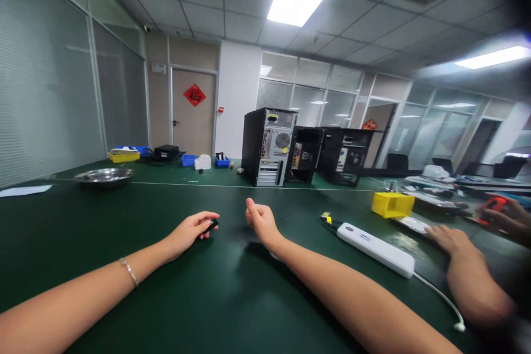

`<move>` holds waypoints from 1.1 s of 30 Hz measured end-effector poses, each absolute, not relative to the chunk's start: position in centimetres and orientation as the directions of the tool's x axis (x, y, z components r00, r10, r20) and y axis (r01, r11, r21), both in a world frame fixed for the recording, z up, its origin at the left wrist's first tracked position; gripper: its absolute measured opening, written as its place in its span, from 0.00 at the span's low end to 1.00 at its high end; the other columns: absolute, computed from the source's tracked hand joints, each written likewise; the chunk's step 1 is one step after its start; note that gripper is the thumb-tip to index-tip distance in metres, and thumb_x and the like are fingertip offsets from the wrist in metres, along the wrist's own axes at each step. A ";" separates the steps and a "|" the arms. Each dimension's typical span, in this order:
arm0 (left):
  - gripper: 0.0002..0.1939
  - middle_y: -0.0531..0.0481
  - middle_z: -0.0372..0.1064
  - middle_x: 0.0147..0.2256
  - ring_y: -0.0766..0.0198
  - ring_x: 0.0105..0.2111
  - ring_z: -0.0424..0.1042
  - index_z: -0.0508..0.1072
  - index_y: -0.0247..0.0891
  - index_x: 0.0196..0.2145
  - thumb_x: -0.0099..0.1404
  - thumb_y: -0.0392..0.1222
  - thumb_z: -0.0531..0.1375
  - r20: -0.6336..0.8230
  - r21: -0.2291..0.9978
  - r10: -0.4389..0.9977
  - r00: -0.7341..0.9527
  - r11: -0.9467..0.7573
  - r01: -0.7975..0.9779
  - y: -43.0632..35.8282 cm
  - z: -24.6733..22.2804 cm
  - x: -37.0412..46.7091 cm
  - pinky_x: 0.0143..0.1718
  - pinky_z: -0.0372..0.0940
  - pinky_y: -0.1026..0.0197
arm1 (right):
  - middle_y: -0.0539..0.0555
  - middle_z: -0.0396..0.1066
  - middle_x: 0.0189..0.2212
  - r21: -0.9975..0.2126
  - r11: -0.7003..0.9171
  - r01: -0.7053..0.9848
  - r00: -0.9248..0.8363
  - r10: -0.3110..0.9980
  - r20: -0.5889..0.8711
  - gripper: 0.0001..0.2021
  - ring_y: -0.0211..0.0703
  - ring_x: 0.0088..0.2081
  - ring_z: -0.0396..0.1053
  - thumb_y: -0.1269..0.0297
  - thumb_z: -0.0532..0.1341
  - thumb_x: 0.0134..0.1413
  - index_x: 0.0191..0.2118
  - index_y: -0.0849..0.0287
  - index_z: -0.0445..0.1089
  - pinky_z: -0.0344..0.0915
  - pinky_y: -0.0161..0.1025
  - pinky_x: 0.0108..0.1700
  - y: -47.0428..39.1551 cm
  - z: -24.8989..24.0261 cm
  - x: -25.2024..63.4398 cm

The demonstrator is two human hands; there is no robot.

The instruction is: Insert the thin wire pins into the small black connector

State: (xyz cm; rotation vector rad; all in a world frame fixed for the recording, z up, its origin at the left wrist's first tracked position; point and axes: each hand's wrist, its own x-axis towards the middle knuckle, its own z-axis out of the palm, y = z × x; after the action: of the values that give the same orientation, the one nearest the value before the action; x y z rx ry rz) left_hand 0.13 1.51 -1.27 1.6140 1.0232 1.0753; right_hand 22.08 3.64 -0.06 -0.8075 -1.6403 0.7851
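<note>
My left hand (194, 231), with a bracelet on its wrist, is closed on a small black object (212, 225) just above the green table (174, 298). To its right, my right hand (262, 222) has curled fingers and a raised thumb; whether it holds anything is hidden. A gap separates the two hands. Behind them stands a black computer tower (265, 146) with its grey rear panel showing.
Two more computer cases (305, 152) stand beside the tower. A white power strip (375, 249), a yellow bin (392, 204) and another person's hands (452, 238) are at right. A metal bowl (105, 177) and blue bins (222, 161) lie left and behind.
</note>
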 end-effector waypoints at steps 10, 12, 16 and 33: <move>0.17 0.46 0.73 0.34 0.66 0.25 0.63 0.71 0.36 0.42 0.61 0.50 0.57 0.246 0.945 0.927 0.284 -0.295 0.144 1.0 -0.9 0.3 0.28 0.56 0.63 | 0.43 0.47 0.10 -0.980 0.192 0.053 -0.114 0.976 0.185 0.31 0.28 0.11 0.44 0.32 0.50 0.49 0.15 0.56 0.50 0.42 0.30 0.12 5.1 -0.4 22.2; 0.15 0.46 0.73 0.35 0.66 0.26 0.63 0.73 0.35 0.39 0.61 0.49 0.57 0.247 0.943 0.926 0.284 -0.297 0.149 1.1 -0.9 0.3 0.28 0.56 0.63 | 0.43 0.48 0.10 -0.981 0.182 0.072 -0.134 0.976 0.172 0.31 0.28 0.11 0.44 0.32 0.51 0.48 0.16 0.57 0.51 0.43 0.29 0.12 5.4 -0.7 22.2; 0.17 0.45 0.73 0.35 0.65 0.26 0.64 0.73 0.35 0.40 0.61 0.50 0.56 0.238 0.949 0.938 0.251 -0.279 0.144 1.2 -1.0 0.3 0.28 0.57 0.63 | 0.42 0.49 0.10 -0.971 0.213 0.111 -0.203 0.961 0.188 0.30 0.28 0.11 0.44 0.32 0.51 0.48 0.17 0.57 0.53 0.44 0.29 0.13 5.6 -1.0 22.1; 0.20 0.41 0.75 0.39 0.63 0.30 0.66 0.68 0.35 0.42 0.60 0.54 0.57 0.229 0.938 0.932 0.283 -0.288 0.192 1.2 -1.2 0.4 0.32 0.59 0.60 | 0.42 0.45 0.12 -0.951 0.303 -0.066 -0.050 0.951 0.306 0.30 0.29 0.14 0.41 0.32 0.51 0.47 0.18 0.57 0.54 0.40 0.31 0.16 5.1 -0.7 22.4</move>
State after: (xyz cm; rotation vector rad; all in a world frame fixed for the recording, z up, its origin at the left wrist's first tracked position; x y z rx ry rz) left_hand 0.36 1.21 -1.19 1.6894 1.0360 1.0778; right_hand 22.41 5.08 -0.65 -0.9084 -1.3403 1.0461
